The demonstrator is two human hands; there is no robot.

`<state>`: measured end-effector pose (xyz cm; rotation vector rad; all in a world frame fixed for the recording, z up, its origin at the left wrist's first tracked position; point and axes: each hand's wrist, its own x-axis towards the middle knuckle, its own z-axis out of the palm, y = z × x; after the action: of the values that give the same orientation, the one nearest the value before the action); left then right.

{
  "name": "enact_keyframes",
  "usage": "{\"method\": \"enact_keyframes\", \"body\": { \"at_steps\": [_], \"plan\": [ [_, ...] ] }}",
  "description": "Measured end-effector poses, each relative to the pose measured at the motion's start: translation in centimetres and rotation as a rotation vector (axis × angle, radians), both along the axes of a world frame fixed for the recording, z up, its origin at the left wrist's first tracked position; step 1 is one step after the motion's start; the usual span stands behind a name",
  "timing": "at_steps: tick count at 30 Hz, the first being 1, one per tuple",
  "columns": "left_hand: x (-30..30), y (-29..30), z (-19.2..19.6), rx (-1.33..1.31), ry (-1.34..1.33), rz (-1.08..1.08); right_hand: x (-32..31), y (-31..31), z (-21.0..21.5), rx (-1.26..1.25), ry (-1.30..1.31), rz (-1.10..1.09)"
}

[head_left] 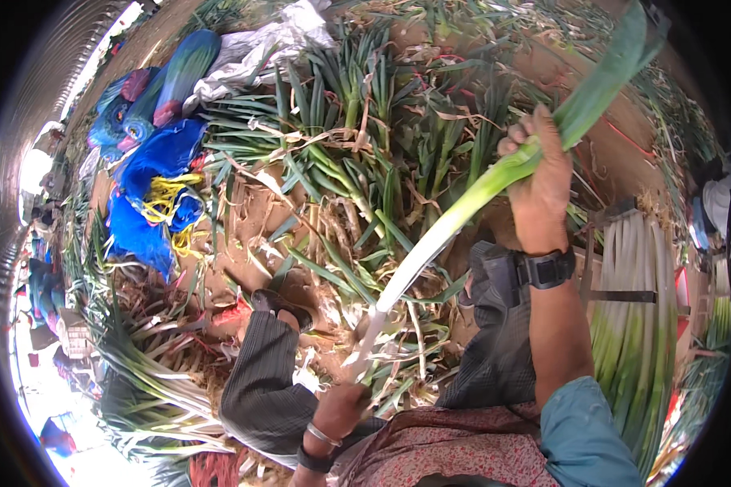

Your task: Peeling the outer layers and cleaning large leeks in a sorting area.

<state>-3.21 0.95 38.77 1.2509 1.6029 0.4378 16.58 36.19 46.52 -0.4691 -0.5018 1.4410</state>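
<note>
Rt hand (542, 174) is gripping a long leek (455, 219) around the green part of the stalk, fingers wrapped tight on it, thumb side facing up-frame. Lt hand (341, 410) is sitting at the white root end, fingers curled in, looks like pinching the base or the outer skin there, but can't tell exactly, since the tip is blurring into the litter behind.

Key relation: the leek's long axis is running diagonal, from low-centre near the lt hand up to the top-right, where the leaf blade is leaving the frame. So both hands are on the same stalk, well apart, lt at the root, rt roughly mid-length. The leek is hanging in the air above the lap, not touching the ground pile.

Lt hand is nearer the body, rt arm is reaching out and up. Black wrist band (548, 268) is showing on the rt forearm, metal bangle (323, 434) on the lt.

Around it: loose leek pile (357, 138) is lying ahead on bare dirt, trimmed leek bundle (633, 325) is lying stacked just beside the rt arm with a dark strap across it, blue sacks (150, 174) are lying far left with yellow twine (166, 199) on them.
</note>
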Motion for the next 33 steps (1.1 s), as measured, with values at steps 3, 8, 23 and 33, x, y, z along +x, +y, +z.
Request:
{"method": "enact_keyframes", "body": {
  "at_steps": [3,8,23,33],
  "plan": [
    [-1.9,-0.8,0.2,-0.113,0.432,0.089,0.6,0.1,0.0,-0.016,-0.012,-0.017],
    [1.4,9.8,2.6,0.448,0.597,0.118,2.6,1.1,-1.1,-0.063,0.075,0.08],
    [3.1,17.5,4.8,-0.069,-1.095,-0.154,-1.6,-1.7,0.3,-0.025,-0.197,0.287],
    [-0.5,-0.4,6.4,-0.026,-1.022,0.697,-0.2,1.2,-1.5,-0.197,-0.1,0.142]
  ]
}}
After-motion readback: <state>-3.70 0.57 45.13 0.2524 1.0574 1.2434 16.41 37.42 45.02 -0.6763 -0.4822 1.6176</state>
